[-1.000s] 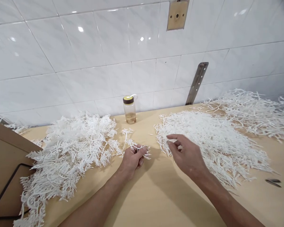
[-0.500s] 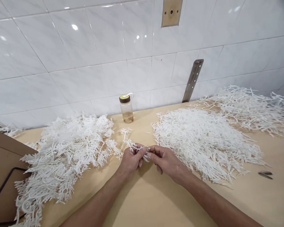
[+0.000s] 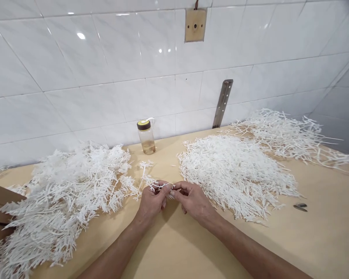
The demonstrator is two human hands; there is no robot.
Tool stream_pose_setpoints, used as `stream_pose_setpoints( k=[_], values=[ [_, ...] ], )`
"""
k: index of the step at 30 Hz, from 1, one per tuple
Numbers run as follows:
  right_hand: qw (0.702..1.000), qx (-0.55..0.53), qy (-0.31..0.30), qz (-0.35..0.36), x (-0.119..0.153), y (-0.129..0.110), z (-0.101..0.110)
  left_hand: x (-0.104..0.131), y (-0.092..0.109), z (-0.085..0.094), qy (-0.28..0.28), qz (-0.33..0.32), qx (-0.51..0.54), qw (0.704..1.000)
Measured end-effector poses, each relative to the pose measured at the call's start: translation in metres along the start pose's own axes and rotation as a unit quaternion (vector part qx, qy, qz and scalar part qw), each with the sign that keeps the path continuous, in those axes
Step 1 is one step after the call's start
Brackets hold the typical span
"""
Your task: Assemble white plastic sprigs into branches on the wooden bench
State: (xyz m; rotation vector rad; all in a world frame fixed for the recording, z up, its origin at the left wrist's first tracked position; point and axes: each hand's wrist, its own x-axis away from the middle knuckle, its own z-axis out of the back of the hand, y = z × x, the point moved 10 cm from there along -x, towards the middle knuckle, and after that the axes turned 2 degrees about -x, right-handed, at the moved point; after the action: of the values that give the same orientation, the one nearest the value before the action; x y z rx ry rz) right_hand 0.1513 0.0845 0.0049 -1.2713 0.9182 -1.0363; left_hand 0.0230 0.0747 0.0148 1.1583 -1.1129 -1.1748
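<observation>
Near the middle of the table, my left hand [image 3: 153,199] is closed on a thin white branched piece [image 3: 151,182], which sticks out to the upper left past the thumb. My right hand [image 3: 192,197] is closed too, its thumb and forefinger pinched at the right end of the same piece, close to the left fingertips. The fingers hide most of that end. A heap of white branched pieces [image 3: 75,193] lies left of my hands, and a heap of thinner white sticks [image 3: 235,174] lies to the right.
A clear bottle [image 3: 147,139] with a dark and yellow lid stands at the back. Looser white strands [image 3: 285,133] lie at the back right. Small snips [image 3: 300,207] rest on the right. A brown box [image 3: 0,205] is at the left edge, and a metal bracket [image 3: 222,104] leans at the wall.
The view has swung a little to the right, so the things appear shifted left. My fingertips have come closer together, and the fine ends between them are more covered.
</observation>
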Motion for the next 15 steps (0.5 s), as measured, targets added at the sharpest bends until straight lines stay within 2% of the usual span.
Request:
stream_pose_setpoints(
  k=[7,15],
  values=[
    [1.000,-0.011,0.021,-0.010,0.000,0.004,0.001,-0.004,-0.002,0.003,0.023,-0.012,-0.027,0.999],
    [0.985,0.139,0.033,0.097,0.003,-0.018,0.009,-0.007,-0.009,-0.001,0.015,0.002,-0.052,0.999]
  ],
)
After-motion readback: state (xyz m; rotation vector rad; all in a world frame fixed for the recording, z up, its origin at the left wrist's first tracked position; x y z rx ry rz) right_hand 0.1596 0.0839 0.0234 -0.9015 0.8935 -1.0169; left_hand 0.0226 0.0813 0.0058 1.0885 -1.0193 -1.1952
